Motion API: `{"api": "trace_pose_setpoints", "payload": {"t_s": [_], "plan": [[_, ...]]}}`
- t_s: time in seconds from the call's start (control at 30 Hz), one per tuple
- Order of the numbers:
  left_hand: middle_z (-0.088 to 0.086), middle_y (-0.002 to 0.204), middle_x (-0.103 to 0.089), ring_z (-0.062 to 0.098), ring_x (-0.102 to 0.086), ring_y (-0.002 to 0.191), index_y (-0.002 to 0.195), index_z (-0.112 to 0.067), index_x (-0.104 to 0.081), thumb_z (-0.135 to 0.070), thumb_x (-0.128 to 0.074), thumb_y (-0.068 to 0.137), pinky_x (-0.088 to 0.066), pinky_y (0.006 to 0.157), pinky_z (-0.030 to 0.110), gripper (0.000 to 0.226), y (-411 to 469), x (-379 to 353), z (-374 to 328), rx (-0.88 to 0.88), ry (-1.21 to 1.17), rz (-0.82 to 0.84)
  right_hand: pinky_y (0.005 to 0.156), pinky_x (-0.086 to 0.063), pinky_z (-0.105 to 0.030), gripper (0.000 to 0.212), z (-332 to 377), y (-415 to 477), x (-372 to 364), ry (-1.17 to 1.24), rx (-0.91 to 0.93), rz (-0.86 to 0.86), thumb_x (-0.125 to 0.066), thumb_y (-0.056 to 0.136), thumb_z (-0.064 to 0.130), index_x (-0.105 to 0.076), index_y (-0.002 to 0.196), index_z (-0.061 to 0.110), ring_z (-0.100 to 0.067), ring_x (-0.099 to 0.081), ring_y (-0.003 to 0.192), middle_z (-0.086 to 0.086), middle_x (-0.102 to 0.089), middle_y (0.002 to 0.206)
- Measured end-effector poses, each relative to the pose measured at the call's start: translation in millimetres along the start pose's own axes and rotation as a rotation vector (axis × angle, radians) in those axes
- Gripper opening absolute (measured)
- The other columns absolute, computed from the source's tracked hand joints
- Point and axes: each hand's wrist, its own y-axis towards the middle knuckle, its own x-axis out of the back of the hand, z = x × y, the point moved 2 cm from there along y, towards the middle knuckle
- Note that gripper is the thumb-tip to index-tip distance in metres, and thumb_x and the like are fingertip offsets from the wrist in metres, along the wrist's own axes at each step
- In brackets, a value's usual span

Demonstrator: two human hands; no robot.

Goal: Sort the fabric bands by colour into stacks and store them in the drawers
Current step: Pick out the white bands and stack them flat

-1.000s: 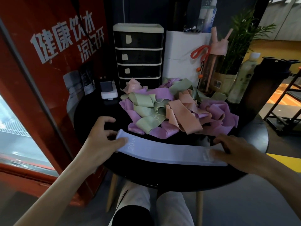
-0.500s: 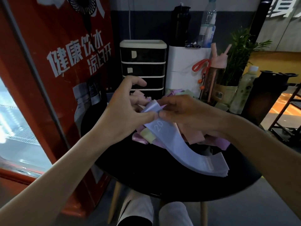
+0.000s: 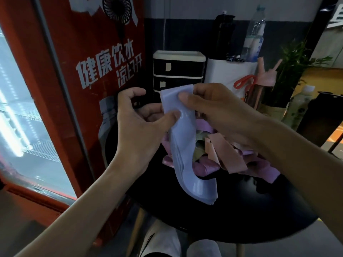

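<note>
Fingers of the left hand and right hand pinch the top end of a pale blue band, held up w/ its lower end draping to the black counter (pink, purple & green bands heaped just behind). The drawer unit stands at the back.

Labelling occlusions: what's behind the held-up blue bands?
The drawer unit: top two drawers show above the blue bands, lower drawers are covered. The pink and purple pile shows only partly beside them.
</note>
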Motion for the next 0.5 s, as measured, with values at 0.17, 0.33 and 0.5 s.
{"api": "trace_pose_setpoints", "payload": {"t_s": [0.17, 0.33, 0.5], "plan": [[-0.01, 0.094, -0.074, 0.007, -0.072, 0.089, 0.124, -0.013, -0.05, -0.005, -0.079, 0.08, -0.058, 0.071, 0.022, 0.053, -2.5, 14.8, 14.8, 0.032, 0.107, 0.041, 0.075, -0.058, -0.049, 0.038, 8.4, 29.3, -13.9, 0.04, 0.001, 0.009, -0.06, 0.095, 0.024, -0.06, 0.111, -0.01, -0.038, -0.067, 0.085, -0.026, -0.067, 0.099], [-0.01, 0.094, -0.075, 0.007, -0.071, 0.089, 0.1, -0.019, -0.07, -0.012, -0.08, 0.081, -0.058, 0.077, 0.025, 0.023, -24.2, 39.2, 64.7, 0.17, 0.306, 0.102, 0.08, -0.056, -0.033, 0.035, 16.8, 54.8, -24.1, 0.087, 0.014, 0.037, -0.056, 0.097, 0.023, -0.061, 0.115, -0.006, -0.016, -0.065, 0.084, -0.009, -0.067, 0.096], [-0.014, 0.092, -0.073, 0.0, -0.069, 0.083, 0.096, -0.02, -0.072, -0.015, -0.076, 0.085, -0.057, 0.072, 0.023, 0.013, 12.2, 65.8, 61.0, 0.036, 0.525, 0.058, 0.098, -0.046, -0.047, 0.04, 22.4, 70.1, -24.2, 0.125, 0.019, 0.039, -0.06, 0.089, 0.033, -0.064, 0.116, 0.004, -0.017, -0.065, 0.092, -0.003, -0.071, 0.099]]}}
